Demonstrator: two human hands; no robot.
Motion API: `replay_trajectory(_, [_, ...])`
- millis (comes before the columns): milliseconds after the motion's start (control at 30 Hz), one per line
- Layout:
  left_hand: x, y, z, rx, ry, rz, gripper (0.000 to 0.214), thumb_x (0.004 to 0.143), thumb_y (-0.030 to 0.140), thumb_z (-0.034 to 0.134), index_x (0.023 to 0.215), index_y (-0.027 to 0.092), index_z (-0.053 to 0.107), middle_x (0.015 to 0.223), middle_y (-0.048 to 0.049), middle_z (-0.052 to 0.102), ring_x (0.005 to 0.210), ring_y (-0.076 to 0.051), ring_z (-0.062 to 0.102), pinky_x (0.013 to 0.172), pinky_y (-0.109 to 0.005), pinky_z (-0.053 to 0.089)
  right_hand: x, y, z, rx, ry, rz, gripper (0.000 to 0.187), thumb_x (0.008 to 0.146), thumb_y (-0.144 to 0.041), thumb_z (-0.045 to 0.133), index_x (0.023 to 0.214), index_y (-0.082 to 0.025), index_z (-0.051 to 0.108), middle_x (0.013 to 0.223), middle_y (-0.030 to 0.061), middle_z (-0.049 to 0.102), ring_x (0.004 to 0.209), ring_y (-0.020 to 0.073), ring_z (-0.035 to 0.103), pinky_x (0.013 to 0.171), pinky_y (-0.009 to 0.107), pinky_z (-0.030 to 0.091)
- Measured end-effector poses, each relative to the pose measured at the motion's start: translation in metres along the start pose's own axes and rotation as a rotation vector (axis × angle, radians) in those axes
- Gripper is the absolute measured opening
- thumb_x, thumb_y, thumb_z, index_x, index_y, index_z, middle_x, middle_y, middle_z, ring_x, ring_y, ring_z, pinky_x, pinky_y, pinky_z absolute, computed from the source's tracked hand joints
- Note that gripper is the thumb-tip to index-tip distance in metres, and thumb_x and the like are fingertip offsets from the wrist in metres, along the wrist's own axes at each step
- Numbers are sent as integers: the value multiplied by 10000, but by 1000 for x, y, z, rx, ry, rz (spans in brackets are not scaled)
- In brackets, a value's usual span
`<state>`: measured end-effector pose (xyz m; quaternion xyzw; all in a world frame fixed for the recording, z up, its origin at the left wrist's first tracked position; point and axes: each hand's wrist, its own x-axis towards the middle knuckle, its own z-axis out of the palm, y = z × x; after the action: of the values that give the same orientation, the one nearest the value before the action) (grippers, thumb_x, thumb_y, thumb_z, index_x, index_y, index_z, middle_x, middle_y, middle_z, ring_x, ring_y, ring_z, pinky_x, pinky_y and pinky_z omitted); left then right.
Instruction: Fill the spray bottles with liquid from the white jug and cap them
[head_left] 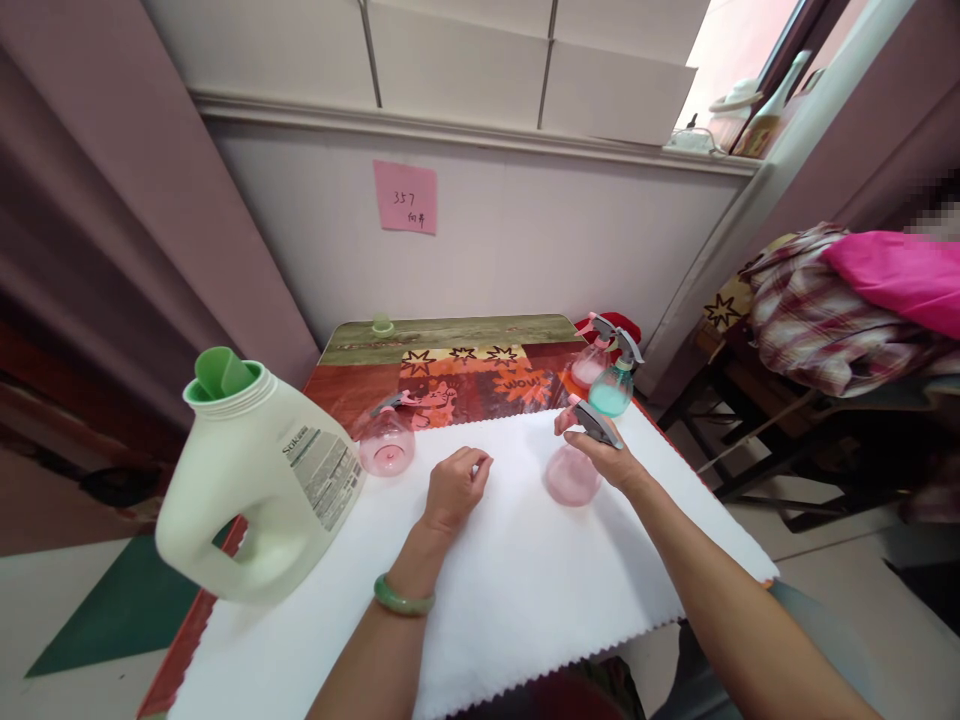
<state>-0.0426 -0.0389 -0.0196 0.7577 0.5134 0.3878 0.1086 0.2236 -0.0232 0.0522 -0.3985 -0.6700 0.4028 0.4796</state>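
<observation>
My right hand (613,462) is closed around the neck of a pink see-through spray bottle (571,480) with a grey and pink trigger head. The bottle is upright on the white cloth (517,590). My left hand (454,490) lies on the cloth with its fingers curled in, and nothing shows in it. To its left, another pink spray bottle (386,448) stands at the cloth's far edge. A large pale green detergent jug (259,480), its darker green spout exposed, stands at the left.
At the back right are a pink spray bottle (589,367) and a teal one (612,390), with a red object behind. A small green cap (382,325) sits at the table's back edge, near the wall. Clothes (817,310) are heaped off to the right.
</observation>
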Motion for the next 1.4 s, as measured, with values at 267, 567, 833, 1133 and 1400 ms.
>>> replay_trajectory(267, [-1, -1, 1, -1, -10, -8, 172, 935, 234, 548, 822, 204, 674, 781, -7, 686, 607, -118, 550, 657, -267, 413, 0, 3, -1, 5, 6, 0, 77, 847, -306, 629, 863, -241, 668, 919, 36, 673, 930, 233, 610, 869, 376, 455])
replay_trajectory(567, [0, -2, 1, -2, -13, -14, 166, 934, 238, 553, 828, 202, 676, 785, -8, 688, 605, -120, 547, 660, -270, 410, -1, -4, 1, -18, 61, 83, 226, 847, -445, 696, 813, -226, 655, 855, 28, 662, 846, 213, 600, 781, 355, 459])
replay_trajectory(833, [-1, -1, 0, -4, -20, -13, 157, 928, 230, 562, 817, 204, 671, 786, -7, 690, 610, -120, 549, 660, -267, 407, -2, -2, -1, -40, 51, 60, 249, 861, -477, 679, 917, -235, 690, 993, 52, 687, 939, 228, 604, 798, 351, 469])
replay_trajectory(1133, [-1, -1, 0, -4, -24, -6, 157, 931, 228, 554, 828, 210, 671, 793, -7, 693, 616, -123, 562, 662, -273, 414, -2, -5, 3, -87, 94, 102, 323, 846, -518, 669, 769, -205, 644, 766, 34, 655, 681, 172, 550, 623, 305, 444])
replay_trajectory(1400, [-1, -1, 0, -2, -26, -5, 166, 935, 226, 544, 828, 211, 669, 806, -14, 699, 629, -126, 573, 668, -277, 420, -1, -8, 2, -43, 31, 31, 243, 865, -478, 682, 932, -245, 704, 1071, 64, 721, 1094, 261, 628, 988, 423, 460])
